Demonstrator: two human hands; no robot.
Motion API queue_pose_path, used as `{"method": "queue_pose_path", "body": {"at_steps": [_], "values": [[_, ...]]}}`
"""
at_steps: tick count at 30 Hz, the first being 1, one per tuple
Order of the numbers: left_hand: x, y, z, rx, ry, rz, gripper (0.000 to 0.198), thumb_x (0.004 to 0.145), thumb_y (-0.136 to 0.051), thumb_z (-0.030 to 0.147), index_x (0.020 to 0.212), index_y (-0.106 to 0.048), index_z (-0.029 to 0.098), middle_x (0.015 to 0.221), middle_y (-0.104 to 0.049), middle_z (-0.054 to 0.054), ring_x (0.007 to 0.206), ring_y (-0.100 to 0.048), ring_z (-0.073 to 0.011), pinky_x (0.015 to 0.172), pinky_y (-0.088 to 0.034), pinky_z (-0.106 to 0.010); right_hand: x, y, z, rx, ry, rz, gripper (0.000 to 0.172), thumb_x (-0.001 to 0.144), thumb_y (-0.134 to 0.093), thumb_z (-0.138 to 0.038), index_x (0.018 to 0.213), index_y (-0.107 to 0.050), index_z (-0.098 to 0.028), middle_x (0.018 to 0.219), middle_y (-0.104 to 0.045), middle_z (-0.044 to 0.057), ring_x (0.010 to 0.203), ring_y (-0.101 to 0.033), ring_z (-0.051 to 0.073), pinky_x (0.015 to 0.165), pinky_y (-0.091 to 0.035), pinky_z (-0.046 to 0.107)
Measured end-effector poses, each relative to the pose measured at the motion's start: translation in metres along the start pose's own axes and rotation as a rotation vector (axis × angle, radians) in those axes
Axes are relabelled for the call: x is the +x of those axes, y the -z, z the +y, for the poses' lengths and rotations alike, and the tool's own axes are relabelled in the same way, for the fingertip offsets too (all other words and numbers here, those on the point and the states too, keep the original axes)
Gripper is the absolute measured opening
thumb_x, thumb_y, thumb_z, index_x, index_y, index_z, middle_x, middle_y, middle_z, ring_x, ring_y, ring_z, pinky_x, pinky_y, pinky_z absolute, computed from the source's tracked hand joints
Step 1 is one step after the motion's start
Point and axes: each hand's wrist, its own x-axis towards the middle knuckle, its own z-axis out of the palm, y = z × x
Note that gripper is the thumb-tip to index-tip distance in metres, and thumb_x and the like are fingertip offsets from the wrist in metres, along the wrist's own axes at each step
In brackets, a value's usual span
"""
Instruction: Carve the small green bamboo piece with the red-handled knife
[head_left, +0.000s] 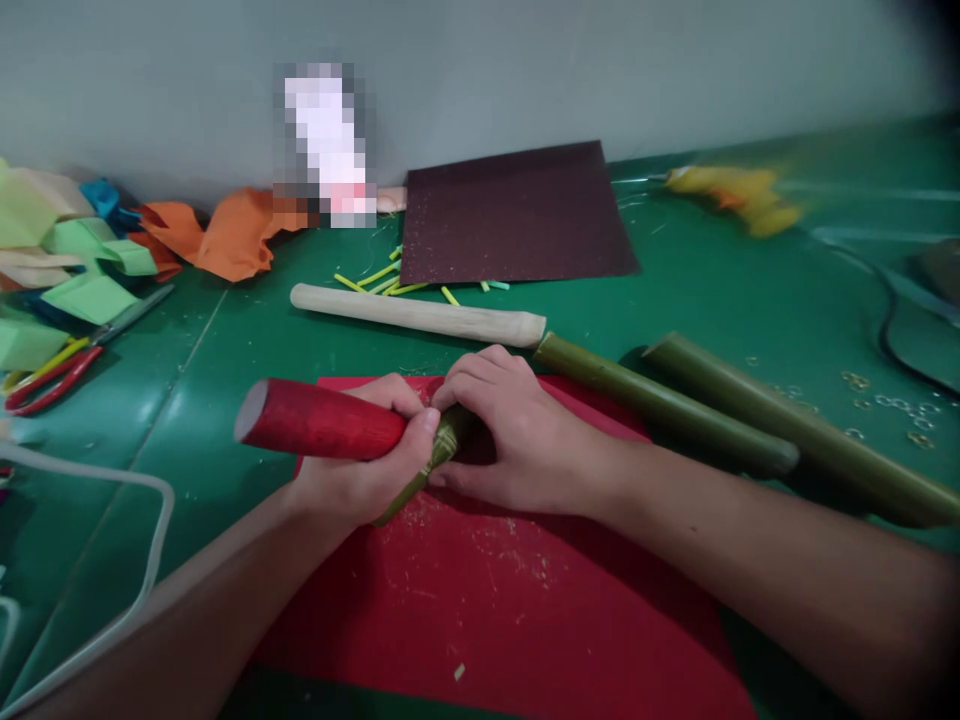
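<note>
My left hand [367,470] is wrapped round the thick red handle [322,420] of a tool whose working end is hidden behind my fingers. Under both hands lies a green bamboo piece [448,438] with pale scraped or cut marks on its surface. My right hand [506,430] is curled over the far part of this bamboo, fingers on top and thumb at the near side. My left thumb touches the bamboo close to the marks. Below is a red sheet [525,620] strewn with small shavings.
A pale peeled stick [420,315] and two green bamboo lengths [675,405] [810,430] lie beyond my hands. Farther back are a dark brown sheet [517,220] and a yellow glue gun [735,195]. Scissors [60,380], folded paper [90,245] and a white wire frame [161,530] are leftward.
</note>
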Motion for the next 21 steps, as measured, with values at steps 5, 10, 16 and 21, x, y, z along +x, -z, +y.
{"method": "queue_pose_path", "body": {"at_steps": [5, 10, 16, 21], "values": [[-0.0021, 0.0004, -0.002, -0.062, -0.051, 0.01, 0.026, 0.081, -0.059, 0.019, 0.055, -0.055, 0.019, 0.053, -0.058, 0.002, 0.048, -0.053, -0.0092, 0.048, -0.046, -0.022, -0.0012, 0.0013, -0.0006, 0.027, -0.004, 0.001, 0.037, 0.073, -0.077, -0.043, 0.098, -0.064, -0.018, 0.099, -0.062, 0.007, 0.098, -0.049, 0.024, 0.085, -0.035, 0.038], [-0.0022, -0.0023, -0.0031, -0.149, -0.012, 0.061, 0.025, 0.078, -0.059, 0.017, 0.054, -0.055, 0.02, 0.052, -0.06, 0.004, 0.049, -0.057, -0.0088, 0.05, -0.049, -0.02, 0.0002, 0.0009, -0.0021, 0.015, -0.012, -0.01, 0.036, 0.072, -0.078, -0.042, 0.095, -0.064, -0.017, 0.099, -0.062, 0.008, 0.096, -0.049, 0.024, 0.085, -0.036, 0.038], [-0.0008, -0.0014, -0.0028, -0.117, 0.0, 0.02, 0.022, 0.078, -0.062, 0.017, 0.057, -0.058, 0.02, 0.058, -0.065, 0.003, 0.053, -0.06, -0.0095, 0.055, -0.052, -0.021, 0.0006, 0.0025, -0.0028, 0.01, -0.002, -0.004, 0.037, 0.072, -0.078, -0.042, 0.095, -0.064, -0.016, 0.098, -0.062, 0.008, 0.096, -0.049, 0.024, 0.084, -0.036, 0.038], [-0.0019, 0.0015, -0.0049, -0.161, -0.035, 0.053, 0.029, 0.079, -0.06, 0.018, 0.05, -0.052, 0.018, 0.049, -0.054, 0.003, 0.046, -0.049, -0.0085, 0.045, -0.042, -0.022, 0.0004, 0.0018, -0.002, 0.005, 0.007, -0.005, 0.037, 0.074, -0.077, -0.044, 0.096, -0.066, -0.016, 0.097, -0.063, 0.008, 0.095, -0.049, 0.024, 0.084, -0.036, 0.038]]}}
